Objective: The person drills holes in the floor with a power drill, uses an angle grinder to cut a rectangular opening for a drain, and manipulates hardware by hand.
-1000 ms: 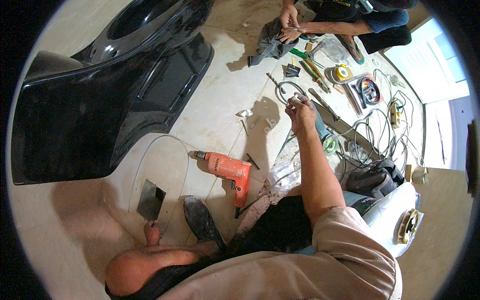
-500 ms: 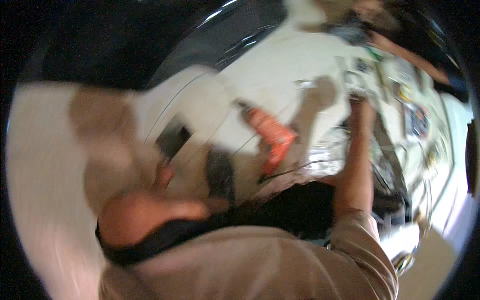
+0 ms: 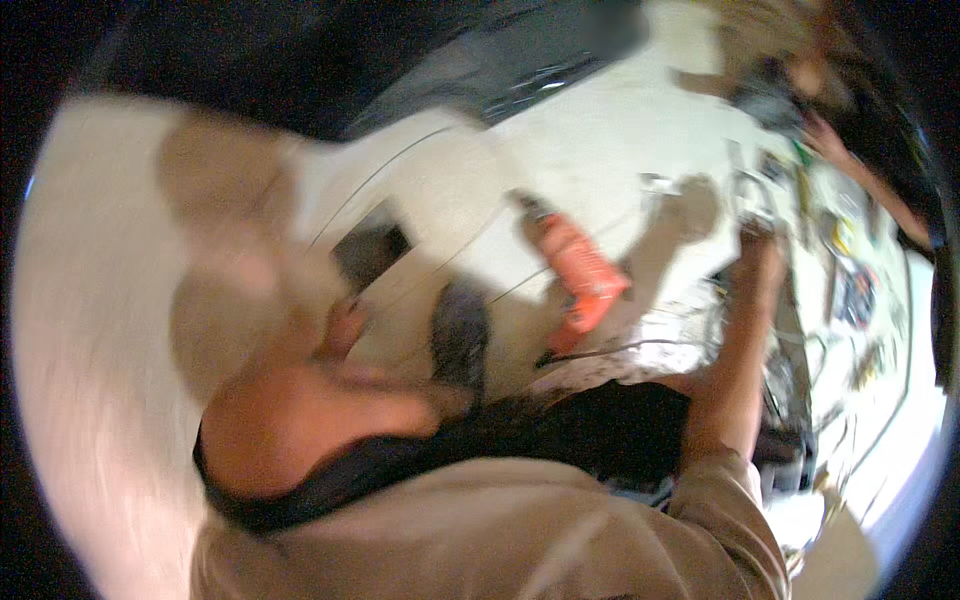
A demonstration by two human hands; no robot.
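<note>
My bare right forearm stretches forward to my right hand [image 3: 762,238], which lies at a blurred, U-shaped metal piece [image 3: 750,190] on the floor. Blur smears the fingers, so whether they grip it does not show. Left of that forearm lies an orange power drill [image 3: 585,275], its dark chuck pointing away to the left and its cable trailing right toward my lap. I cannot make out my left hand. A bent bare knee [image 3: 285,430] is at lower left. Beyond it sits a blurred skin-coloured shape [image 3: 345,325], which looks like a foot.
A dark flat square [image 3: 372,245] and a dark sandal-like shape [image 3: 460,330] are left of the drill. Several tools and wires lie along the right, including a blue-and-red item [image 3: 855,292]. Another person's arm [image 3: 850,165] reaches in at top right. Black sheeting [image 3: 490,75] covers the far side.
The whole view has swung, so the drill, the tools and my right arm appear farther right. My right hand stays beside the same U-shaped metal piece.
</note>
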